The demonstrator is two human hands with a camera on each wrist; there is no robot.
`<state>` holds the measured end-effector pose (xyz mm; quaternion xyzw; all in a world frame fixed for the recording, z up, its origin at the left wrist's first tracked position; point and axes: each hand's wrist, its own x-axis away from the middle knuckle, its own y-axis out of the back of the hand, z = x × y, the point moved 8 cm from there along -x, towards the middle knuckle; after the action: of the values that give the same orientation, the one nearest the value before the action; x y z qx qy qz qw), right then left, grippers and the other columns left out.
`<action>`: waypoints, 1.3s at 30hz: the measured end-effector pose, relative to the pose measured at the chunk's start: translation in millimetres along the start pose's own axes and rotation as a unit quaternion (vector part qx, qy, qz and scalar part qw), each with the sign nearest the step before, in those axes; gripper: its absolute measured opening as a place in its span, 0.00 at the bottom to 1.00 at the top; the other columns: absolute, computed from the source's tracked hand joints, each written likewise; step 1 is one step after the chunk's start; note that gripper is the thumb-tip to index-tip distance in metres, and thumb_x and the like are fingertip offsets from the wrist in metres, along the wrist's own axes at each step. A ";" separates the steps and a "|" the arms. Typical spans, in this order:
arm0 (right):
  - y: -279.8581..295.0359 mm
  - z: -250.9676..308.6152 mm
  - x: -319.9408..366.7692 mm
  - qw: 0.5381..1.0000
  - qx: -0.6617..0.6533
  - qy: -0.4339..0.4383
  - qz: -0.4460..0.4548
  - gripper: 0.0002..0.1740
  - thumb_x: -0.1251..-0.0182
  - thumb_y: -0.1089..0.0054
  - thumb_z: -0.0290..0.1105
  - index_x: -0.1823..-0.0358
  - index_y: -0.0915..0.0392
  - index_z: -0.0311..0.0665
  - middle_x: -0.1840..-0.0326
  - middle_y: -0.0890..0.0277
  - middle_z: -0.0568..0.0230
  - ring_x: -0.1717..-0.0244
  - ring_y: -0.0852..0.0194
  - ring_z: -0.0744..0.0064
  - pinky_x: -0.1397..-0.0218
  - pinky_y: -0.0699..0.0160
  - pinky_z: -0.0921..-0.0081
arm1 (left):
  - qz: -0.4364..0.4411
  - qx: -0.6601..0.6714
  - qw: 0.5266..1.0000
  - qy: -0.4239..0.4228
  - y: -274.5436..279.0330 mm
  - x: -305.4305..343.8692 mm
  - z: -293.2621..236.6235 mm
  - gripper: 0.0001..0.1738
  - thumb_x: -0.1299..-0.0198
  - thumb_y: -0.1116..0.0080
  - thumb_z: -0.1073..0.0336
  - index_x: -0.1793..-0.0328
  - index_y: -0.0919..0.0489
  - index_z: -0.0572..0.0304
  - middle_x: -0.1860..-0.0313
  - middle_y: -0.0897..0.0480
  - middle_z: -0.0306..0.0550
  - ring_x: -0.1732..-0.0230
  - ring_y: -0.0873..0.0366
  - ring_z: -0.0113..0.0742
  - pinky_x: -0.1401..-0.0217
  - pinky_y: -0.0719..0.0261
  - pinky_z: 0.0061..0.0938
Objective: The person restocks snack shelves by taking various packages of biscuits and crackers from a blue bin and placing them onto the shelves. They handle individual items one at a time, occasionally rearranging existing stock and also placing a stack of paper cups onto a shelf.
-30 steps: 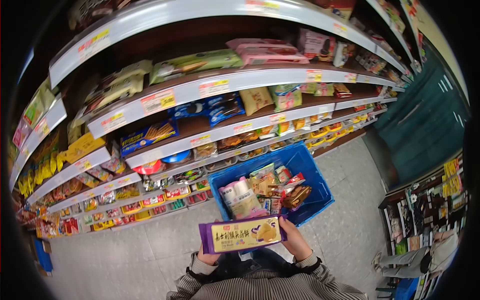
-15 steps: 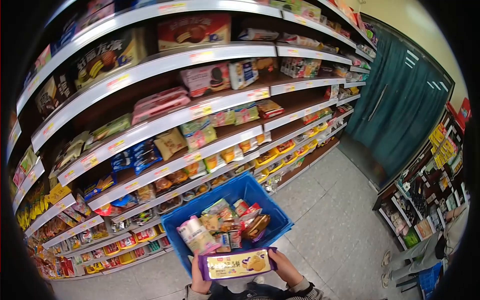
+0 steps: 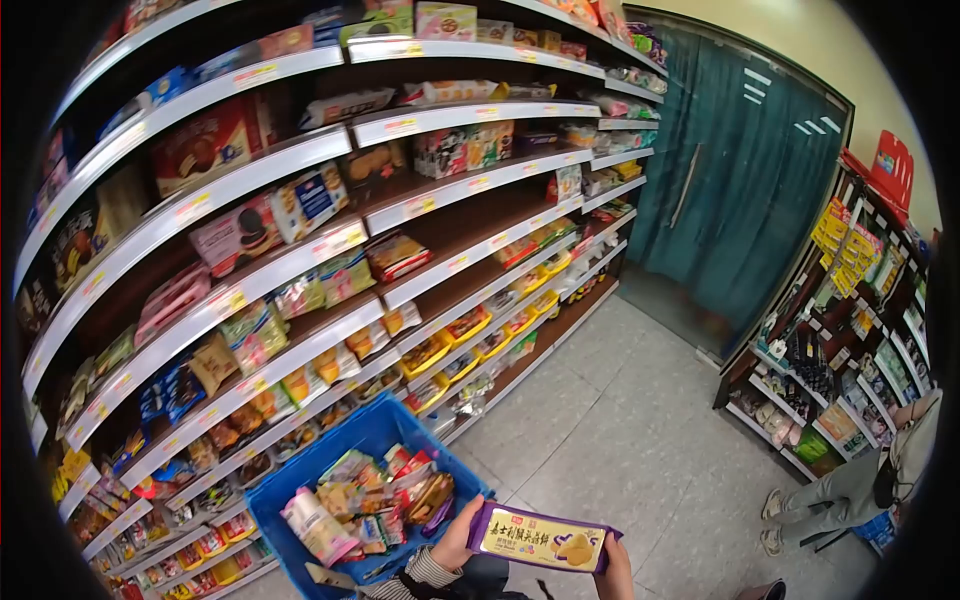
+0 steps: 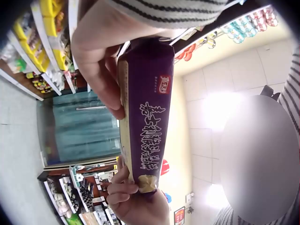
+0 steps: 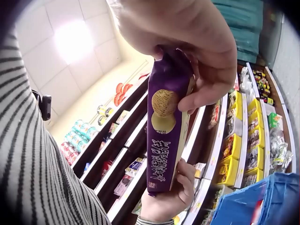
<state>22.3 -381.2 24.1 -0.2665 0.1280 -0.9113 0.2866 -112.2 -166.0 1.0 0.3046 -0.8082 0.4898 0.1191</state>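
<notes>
A long purple-and-cream biscuit packet (image 3: 545, 538) is held between my two hands in the head view, its printed front facing up. My left hand (image 3: 456, 548) grips its left end, and my right hand (image 3: 617, 575) holds the right end. The left wrist view shows the packet's purple side (image 4: 145, 112), with left-hand fingers (image 4: 105, 86) bent over the end. From the right wrist, the fingers (image 5: 206, 96) of that hand curl round the other end. Left of the hands sits a blue basket (image 3: 345, 432) with several snack packs, including a pink-and-white one (image 3: 318, 527).
Shelves (image 3: 440, 205) of packaged snacks run along the left and back. A glass door (image 3: 710, 190) with a teal curtain stands behind the grey tiled floor (image 3: 600, 420). Another rack (image 3: 800, 390) is at the right, beside a person in light trousers (image 3: 830, 495).
The head view has swung right, so the basket and shelves sit further left and the door shows more fully. Both hands still hold the packet, now to the basket's right.
</notes>
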 end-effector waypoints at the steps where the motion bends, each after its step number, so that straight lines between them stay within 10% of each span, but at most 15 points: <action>1: 7.1 3.0 -6.9 0.999 -0.010 0.000 -0.031 0.21 0.24 0.58 0.45 0.46 0.28 0.35 0.53 0.22 0.66 0.55 0.24 0.77 0.51 0.27 0.78 | 0.023 -0.008 1.000 0.011 -6.4 -16.2 3.0 0.22 0.30 0.55 0.49 0.53 0.22 0.60 0.59 0.16 0.42 0.59 0.18 0.31 0.52 0.22 0.26; 7: 16.8 51.6 -76.9 1.000 0.019 0.016 -0.018 0.23 0.24 0.60 0.46 0.44 0.28 0.34 0.51 0.22 0.65 0.54 0.24 0.76 0.52 0.25 0.79 | 0.063 -0.016 0.996 0.064 -53.0 -100.7 -9.5 0.23 0.29 0.58 0.48 0.52 0.22 0.61 0.57 0.16 0.44 0.56 0.19 0.32 0.50 0.22 0.26; 13: -32.8 162.5 -127.5 0.992 0.071 0.074 -0.073 0.15 0.28 0.51 0.44 0.71 0.27 0.45 0.79 0.42 0.81 0.77 0.49 0.87 0.74 0.51 0.84 | 0.072 -0.041 0.996 0.036 -104.0 -194.3 -65.9 0.23 0.28 0.59 0.50 0.54 0.22 0.62 0.58 0.16 0.45 0.57 0.19 0.32 0.50 0.22 0.26; 20: 26.3 181.8 -202.2 0.990 0.133 0.031 -0.025 0.24 0.31 0.46 0.39 0.39 0.32 0.34 0.50 0.24 0.64 0.54 0.28 0.79 0.52 0.29 0.81 | 0.111 -0.101 0.985 0.091 -162.8 -276.9 -73.9 0.23 0.28 0.60 0.51 0.51 0.22 0.63 0.56 0.16 0.45 0.56 0.19 0.29 0.50 0.23 0.24; 39: 38.3 360.8 -531.3 0.996 0.017 0.050 0.066 0.26 0.34 0.45 0.31 0.36 0.38 0.32 0.46 0.25 0.54 0.51 0.22 0.62 0.56 0.19 0.67 | 0.060 -0.043 0.994 -0.079 -310.4 -484.1 -162.8 0.27 0.28 0.64 0.48 0.42 0.28 0.65 0.50 0.19 0.47 0.49 0.20 0.36 0.43 0.25 0.31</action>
<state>610.0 -127.2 87.9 -0.2069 0.1439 -0.9045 0.3441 440.2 52.7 66.6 0.2880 -0.8522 0.4351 0.0385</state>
